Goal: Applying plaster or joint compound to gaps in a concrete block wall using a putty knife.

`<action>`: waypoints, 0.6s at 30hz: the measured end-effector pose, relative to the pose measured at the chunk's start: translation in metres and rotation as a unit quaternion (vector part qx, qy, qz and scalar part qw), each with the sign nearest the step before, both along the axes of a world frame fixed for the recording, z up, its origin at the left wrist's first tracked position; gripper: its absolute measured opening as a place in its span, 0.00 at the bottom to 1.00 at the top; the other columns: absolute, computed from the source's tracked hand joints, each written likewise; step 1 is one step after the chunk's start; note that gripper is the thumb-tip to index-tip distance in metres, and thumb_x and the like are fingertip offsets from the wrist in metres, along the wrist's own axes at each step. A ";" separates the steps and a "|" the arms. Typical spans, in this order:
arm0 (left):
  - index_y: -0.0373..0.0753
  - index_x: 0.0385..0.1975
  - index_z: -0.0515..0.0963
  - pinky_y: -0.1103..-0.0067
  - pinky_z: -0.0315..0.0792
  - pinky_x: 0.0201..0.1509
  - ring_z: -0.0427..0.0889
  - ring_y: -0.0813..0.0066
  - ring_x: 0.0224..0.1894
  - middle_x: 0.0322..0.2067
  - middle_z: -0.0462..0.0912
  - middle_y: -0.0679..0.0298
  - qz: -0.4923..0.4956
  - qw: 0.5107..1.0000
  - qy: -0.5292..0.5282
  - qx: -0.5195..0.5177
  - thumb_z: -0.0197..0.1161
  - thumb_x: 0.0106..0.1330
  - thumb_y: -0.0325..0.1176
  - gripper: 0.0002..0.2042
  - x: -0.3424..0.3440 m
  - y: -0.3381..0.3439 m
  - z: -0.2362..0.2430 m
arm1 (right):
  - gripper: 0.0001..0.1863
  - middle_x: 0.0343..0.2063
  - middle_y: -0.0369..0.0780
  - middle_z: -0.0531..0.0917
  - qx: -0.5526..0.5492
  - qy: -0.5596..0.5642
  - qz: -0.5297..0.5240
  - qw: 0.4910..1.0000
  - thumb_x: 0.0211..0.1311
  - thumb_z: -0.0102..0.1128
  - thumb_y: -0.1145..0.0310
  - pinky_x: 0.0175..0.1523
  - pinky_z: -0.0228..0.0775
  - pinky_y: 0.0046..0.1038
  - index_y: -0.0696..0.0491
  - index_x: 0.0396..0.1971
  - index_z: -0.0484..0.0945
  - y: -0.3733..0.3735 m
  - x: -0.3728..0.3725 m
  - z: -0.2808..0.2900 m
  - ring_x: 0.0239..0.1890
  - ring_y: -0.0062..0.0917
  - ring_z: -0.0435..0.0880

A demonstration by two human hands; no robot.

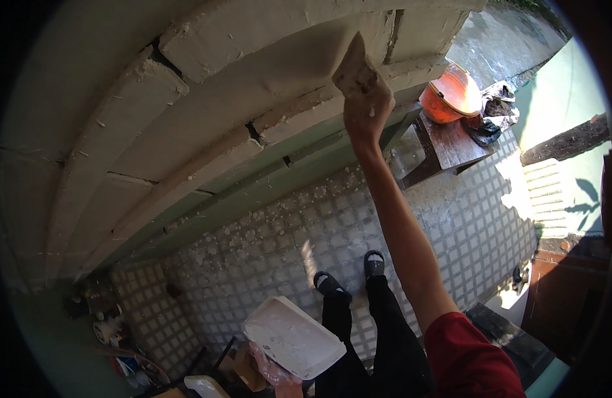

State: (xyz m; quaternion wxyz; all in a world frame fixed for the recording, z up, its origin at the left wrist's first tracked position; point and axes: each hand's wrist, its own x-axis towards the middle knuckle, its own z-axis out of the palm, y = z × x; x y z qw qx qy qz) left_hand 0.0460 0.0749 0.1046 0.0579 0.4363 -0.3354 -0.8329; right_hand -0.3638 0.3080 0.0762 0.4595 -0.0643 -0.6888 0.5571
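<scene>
Head view: the right hand (371,109), at the end of a bare forearm (409,239) and red sleeve (472,355), is clenched around a scraper (354,69); the handle is hidden in the fist. Its pointed blade, smeared with plaster, sticks out beyond the fingers toward a pale recessed panel (253,99); whether it touches the panel I cannot tell. To the left of those fingers run rough, plaster-covered ledges (299,116) with dark gaps at their joints.

The left hand (273,370), whitened with residue, grasps a shallow white tray (294,337) by its near left side; some fingers are hidden by the tray, so their exact hold cannot be told. The tray tilts just beside and above these fingers, its inside streaked with plaster.

To the right of the right hand's fingers, an orange bucket (445,99) stands on a wooden bench (455,142), a crumpled plastic bag (498,109) next to it. Well below these fingers, two dark sandals (331,284) rest on the patterned tile floor (253,265).
</scene>
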 end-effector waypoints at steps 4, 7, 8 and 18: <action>0.47 0.67 0.59 0.57 0.67 0.63 0.67 0.56 0.63 0.64 0.63 0.62 0.000 1.000 -0.017 -0.002 0.48 0.67 0.61 0.34 0.008 -0.004 0.000 | 0.07 0.11 0.48 0.66 -0.048 -0.034 -0.022 0.998 0.44 0.50 0.74 0.25 0.61 0.34 0.63 0.18 0.67 0.045 -0.020 0.002 0.15 0.28 0.65; 0.46 0.65 0.61 0.60 0.70 0.60 0.70 0.56 0.59 0.61 0.67 0.61 0.031 0.999 0.004 0.034 0.43 0.70 0.58 0.29 0.007 -0.008 0.001 | 0.08 0.13 0.53 0.68 0.071 -0.077 -0.079 0.991 0.43 0.49 0.76 0.26 0.61 0.41 0.65 0.24 0.73 0.023 -0.018 0.018 0.15 0.42 0.67; 0.46 0.65 0.61 0.59 0.70 0.60 0.70 0.56 0.60 0.62 0.66 0.61 0.012 1.000 0.008 0.008 0.43 0.71 0.58 0.30 0.007 -0.010 0.001 | 0.11 0.14 0.55 0.69 0.071 -0.067 -0.076 0.992 0.43 0.48 0.78 0.27 0.61 0.43 0.65 0.29 0.75 0.008 -0.015 0.028 0.17 0.45 0.71; 0.48 0.66 0.60 0.57 0.67 0.63 0.67 0.55 0.64 0.65 0.63 0.61 0.022 0.999 0.025 0.027 0.43 0.70 0.59 0.30 0.018 -0.034 -0.015 | 0.27 0.48 0.48 0.80 0.215 -0.017 0.083 0.973 0.53 0.49 0.83 0.47 0.78 0.34 0.53 0.55 0.76 -0.115 0.033 0.031 0.46 0.39 0.83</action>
